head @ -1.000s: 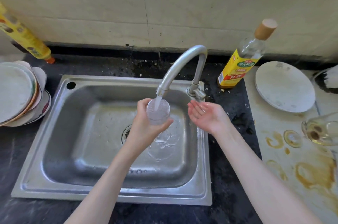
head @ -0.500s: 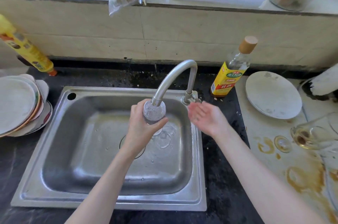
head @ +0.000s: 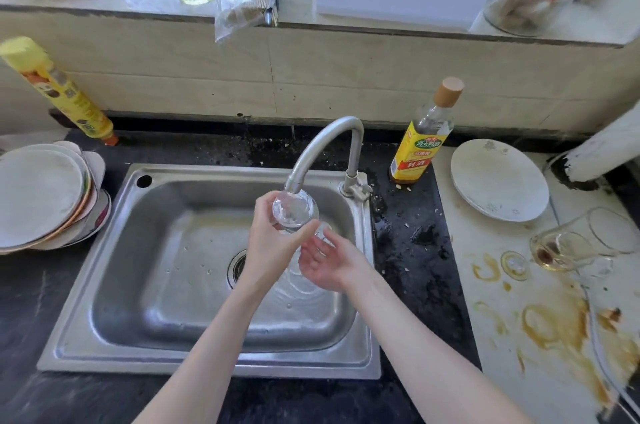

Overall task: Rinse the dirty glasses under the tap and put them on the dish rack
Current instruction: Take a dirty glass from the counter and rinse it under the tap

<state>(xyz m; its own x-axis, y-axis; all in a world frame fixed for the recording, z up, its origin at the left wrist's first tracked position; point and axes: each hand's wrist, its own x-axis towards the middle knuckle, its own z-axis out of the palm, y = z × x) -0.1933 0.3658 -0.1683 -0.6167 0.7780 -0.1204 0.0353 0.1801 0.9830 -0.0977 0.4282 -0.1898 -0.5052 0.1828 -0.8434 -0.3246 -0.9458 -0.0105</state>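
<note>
Head view: left hand (head: 270, 247) grips glass (head: 294, 212) under tap (head: 322, 146).

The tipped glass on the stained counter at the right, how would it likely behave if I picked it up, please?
The glass lies on its side, so a nudge would probably roll it. It looks thin and clear, likely fragile. Brown residue inside may spill.

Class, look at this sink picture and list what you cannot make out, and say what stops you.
Head view only:
- Dish rack: none recognisable in frame.
- Glass: the left hand covers its lower part, so its base is hidden.
- Water from the tap: the glass covers the spout end.
- Right hand: open below the glass; contact unclear.
- Dirty glasses on the right: clear, overlapping; count uncertain.
</note>
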